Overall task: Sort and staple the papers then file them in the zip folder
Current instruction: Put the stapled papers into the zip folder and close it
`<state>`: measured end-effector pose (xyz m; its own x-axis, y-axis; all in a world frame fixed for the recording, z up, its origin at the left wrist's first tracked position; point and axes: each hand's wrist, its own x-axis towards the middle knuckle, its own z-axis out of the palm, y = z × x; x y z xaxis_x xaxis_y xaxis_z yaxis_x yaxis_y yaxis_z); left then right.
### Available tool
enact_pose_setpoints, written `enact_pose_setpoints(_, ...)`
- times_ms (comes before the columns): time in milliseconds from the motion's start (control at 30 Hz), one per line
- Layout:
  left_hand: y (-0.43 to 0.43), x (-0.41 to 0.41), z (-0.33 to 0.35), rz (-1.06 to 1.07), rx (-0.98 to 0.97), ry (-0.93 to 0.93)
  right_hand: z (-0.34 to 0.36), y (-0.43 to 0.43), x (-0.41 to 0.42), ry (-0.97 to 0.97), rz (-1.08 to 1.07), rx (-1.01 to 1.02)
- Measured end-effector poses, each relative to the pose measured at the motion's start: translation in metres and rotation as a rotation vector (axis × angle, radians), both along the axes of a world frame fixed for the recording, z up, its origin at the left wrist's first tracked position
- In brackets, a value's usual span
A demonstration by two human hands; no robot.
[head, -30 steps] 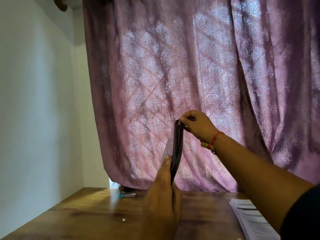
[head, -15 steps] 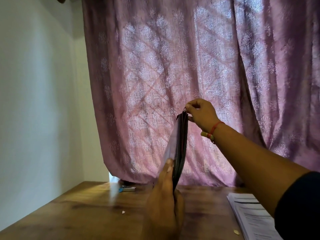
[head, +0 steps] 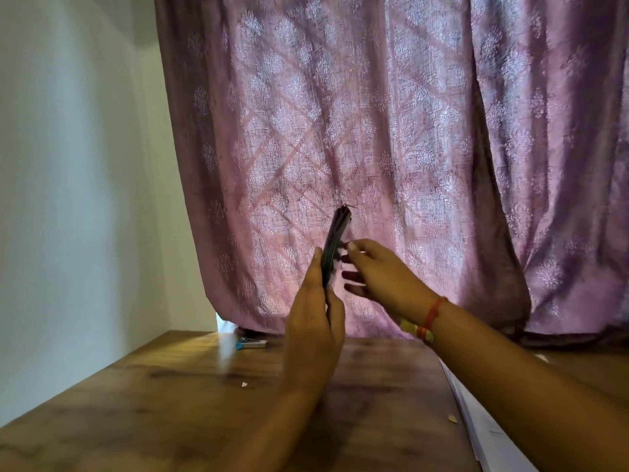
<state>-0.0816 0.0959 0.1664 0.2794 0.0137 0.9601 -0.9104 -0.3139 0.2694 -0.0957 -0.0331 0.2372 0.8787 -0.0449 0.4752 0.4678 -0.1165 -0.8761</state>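
Down from the zip pull at the folder's top corner, my right hand [head: 384, 277] now hangs level with the folder's middle, just beside its right face, fingers spread and loose, gripping nothing; motion blur keeps me from telling whether the fingertips touch it. From my remote station I see the zip folder [head: 335, 243] held upright and edge-on above the middle of the table [head: 153, 396], its dark zipped spine toward the camera and the small metal pull sticking out at its top. My left hand [head: 315, 321] clamps the folder's lower half, thumb along the near left side and fingers wrapped behind, so the two hands sit close together with only the folder between them. A red thread band with a yellow-green bead [head: 425, 321] circles the right wrist.

On the table, a stack of printed papers [head: 483, 424] lies along the right edge, partly hidden under my right forearm. A small blue-and-silver stapler [head: 252, 343] rests at the far edge, just under the hem of the mauve patterned curtain [head: 374, 131] that fills the background. Two tiny paper scraps lie on the wood, one left of centre [head: 244, 384], one near the papers [head: 452, 418]. A plain pale wall [head: 75, 182] closes the left side.
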Motion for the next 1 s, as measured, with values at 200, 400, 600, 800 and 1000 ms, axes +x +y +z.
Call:
enact_pose_setpoints(200, -0.011, 0.011, 0.007, -0.142, -0.113, 0.172, -0.024, 0.011, -0.016, -0.039, 0.194, -0.072)
enact_pose_setpoints(400, -0.002, 0.021, 0.011, -0.470, -0.080, 0.317, -0.029, 0.001, -0.003, -0.084, 0.180, -0.044)
enact_pose_setpoints(600, 0.005, 0.033, -0.005, -0.355, 0.088, 0.338, -0.036, -0.001, 0.017, -0.152, 0.140, -0.105)
enact_pose_setpoints(800, 0.007, 0.043, -0.029, -0.270, 0.179, 0.336, -0.048, 0.005, 0.030, -0.265, -0.014, -0.112)
enact_pose_setpoints(1000, 0.009, 0.054, -0.044, -0.205, 0.109, 0.377, -0.065, 0.005, 0.031, -0.324, -0.135, -0.098)
